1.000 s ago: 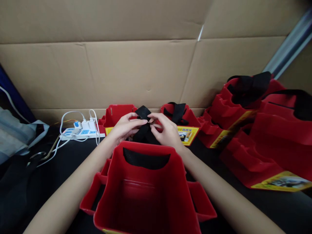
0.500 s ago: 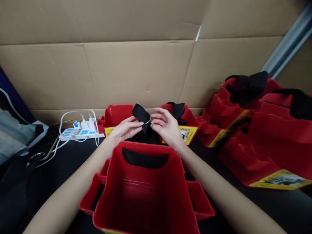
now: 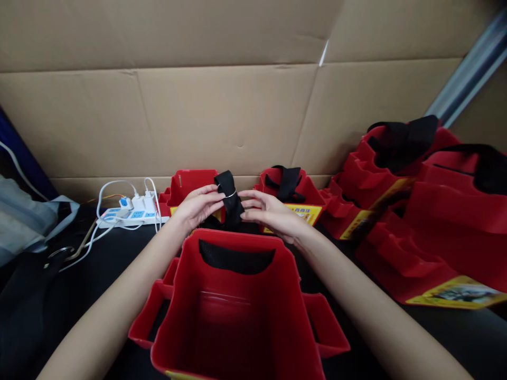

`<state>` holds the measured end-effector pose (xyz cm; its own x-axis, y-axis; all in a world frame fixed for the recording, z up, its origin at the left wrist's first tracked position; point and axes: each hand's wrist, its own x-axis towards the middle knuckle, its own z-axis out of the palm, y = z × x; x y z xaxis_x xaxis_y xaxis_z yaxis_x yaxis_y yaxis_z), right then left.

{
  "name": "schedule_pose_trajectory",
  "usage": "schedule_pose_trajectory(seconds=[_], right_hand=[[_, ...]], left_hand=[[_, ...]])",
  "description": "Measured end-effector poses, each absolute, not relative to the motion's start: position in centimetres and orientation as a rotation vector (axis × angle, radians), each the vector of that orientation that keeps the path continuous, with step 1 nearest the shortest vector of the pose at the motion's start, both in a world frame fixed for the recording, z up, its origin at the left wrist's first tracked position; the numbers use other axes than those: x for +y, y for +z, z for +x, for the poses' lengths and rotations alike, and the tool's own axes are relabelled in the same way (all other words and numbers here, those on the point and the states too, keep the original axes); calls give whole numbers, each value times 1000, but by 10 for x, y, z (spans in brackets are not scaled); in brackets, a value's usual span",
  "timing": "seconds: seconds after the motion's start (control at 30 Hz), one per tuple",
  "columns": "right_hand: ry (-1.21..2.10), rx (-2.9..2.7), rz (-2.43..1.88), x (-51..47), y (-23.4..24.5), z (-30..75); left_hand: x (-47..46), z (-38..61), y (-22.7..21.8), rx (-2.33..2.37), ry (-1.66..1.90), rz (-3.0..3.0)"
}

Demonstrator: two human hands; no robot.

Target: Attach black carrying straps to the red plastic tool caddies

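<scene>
Behind the near red plastic bin (image 3: 237,311), a black strap (image 3: 226,183) stands up with a thin metal ring (image 3: 229,196) around it. My left hand (image 3: 200,205) pinches the ring and the strap's left edge between thumb and fingers. From the other side, my right hand (image 3: 269,211) has its fingertips closed at the strap's lower right edge. A length of the black webbing (image 3: 237,258) also shows inside the bin, across its back wall. The bin faces me with its opening up and a side pocket on either side.
Two more red bins (image 3: 194,182) (image 3: 273,182) stand against the cardboard wall (image 3: 222,121). Stacked red bins (image 3: 447,211) with black straps fill the right. A white power strip (image 3: 134,217) with plugs and cables lies at left, near a black strap with a ring (image 3: 61,252).
The strap has turned more upright, its ring now lying across it. My right hand has shifted lower, from the ring to the strap's lower edge. My left hand has moved slightly left and up.
</scene>
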<state>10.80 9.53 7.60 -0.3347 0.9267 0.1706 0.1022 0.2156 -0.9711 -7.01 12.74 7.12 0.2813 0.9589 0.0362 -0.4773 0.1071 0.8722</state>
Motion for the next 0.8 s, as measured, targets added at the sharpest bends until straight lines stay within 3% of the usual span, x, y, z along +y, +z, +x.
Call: schedule_pose_trajectory(seconds=[0.2, 0.6, 0.8], right_hand=[[1002, -1769, -1047, 106, 71, 112], [1463, -2232, -927, 107, 59, 120], [1004, -1950, -920, 100, 77, 112]], left_hand=[[120, -69, 79, 731, 1178, 990], [123, -79, 84, 753, 1162, 991], [110, -73, 91, 817, 1177, 1248]])
